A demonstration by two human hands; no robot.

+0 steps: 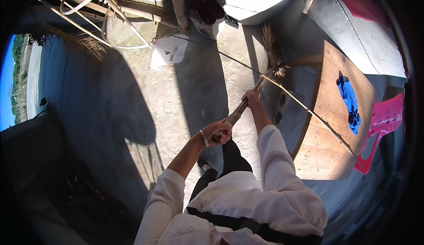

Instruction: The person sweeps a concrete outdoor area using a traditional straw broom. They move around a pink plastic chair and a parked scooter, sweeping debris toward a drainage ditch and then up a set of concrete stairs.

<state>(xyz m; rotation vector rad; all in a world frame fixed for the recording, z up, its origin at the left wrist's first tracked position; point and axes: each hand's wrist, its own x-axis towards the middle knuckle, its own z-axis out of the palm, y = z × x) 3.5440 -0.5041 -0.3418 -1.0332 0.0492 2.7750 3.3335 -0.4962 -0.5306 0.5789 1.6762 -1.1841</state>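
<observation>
Both hands grip a rough brown broom (240,109) of bundled dry stalks, held slanting away from my body. My left hand (219,131), with a bracelet at the wrist, is closed round its near end. Farther up the same handle, my right hand (252,98) is wrapped round it. Dry tufts (280,71) show beyond the right hand, at the far end. A long thin stick (304,106) crosses just past the broom's upper part and runs over the table; whether the two touch I cannot tell.
On the right stands a wooden table (318,156) with a blue cloth (349,103) on it, beside a pink plastic chair (384,117). Bamboo poles (128,13) and a white sack (169,53) lie at the far left. A dark red item (206,9) sits farther back.
</observation>
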